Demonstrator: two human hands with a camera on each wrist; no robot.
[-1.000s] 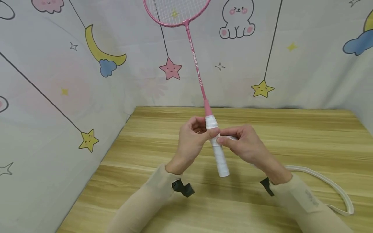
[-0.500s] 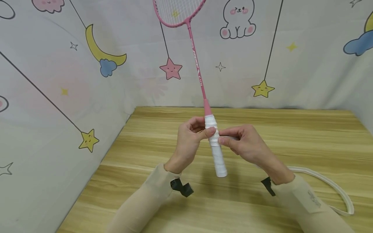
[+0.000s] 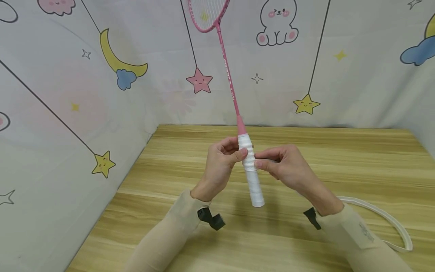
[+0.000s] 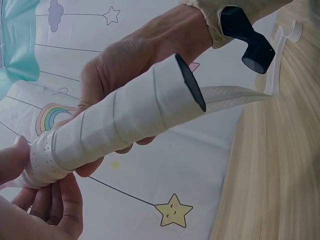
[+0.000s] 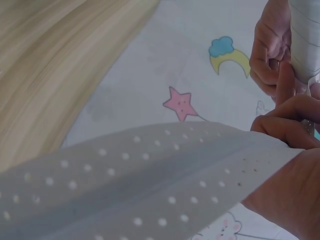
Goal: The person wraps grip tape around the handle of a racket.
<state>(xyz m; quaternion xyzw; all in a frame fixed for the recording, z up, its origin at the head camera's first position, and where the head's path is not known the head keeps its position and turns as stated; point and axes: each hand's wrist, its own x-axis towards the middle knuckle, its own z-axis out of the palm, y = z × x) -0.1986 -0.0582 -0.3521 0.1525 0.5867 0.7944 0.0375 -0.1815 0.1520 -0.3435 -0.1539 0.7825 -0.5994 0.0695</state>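
Observation:
A pink badminton racket (image 3: 228,71) stands tilted over the table, head up and handle down. White wrap covers its handle (image 3: 255,189); the upper part has a perforated white tape (image 4: 42,157) wound around it. My left hand (image 3: 217,166) grips the handle's upper part, thumb in front and fingers behind. At the handle's right side my right hand (image 3: 289,168) pinches the tape between thumb and index finger. In the right wrist view the loose perforated tape (image 5: 125,175) runs out from that hand. The handle's dark butt end (image 4: 191,82) shows in the left wrist view.
The tape's free length (image 3: 391,215) curves over the wooden table (image 3: 265,241) beside the right forearm. A printed cloth (image 3: 278,83) hangs behind the table and along its left side. Small black cameras (image 3: 211,219) sit at the wrists.
The racket has turned about its length, so its head looks narrower, and the handle has shifted slightly left. My left thumb has moved a little left; my right hand still pinches the tape.

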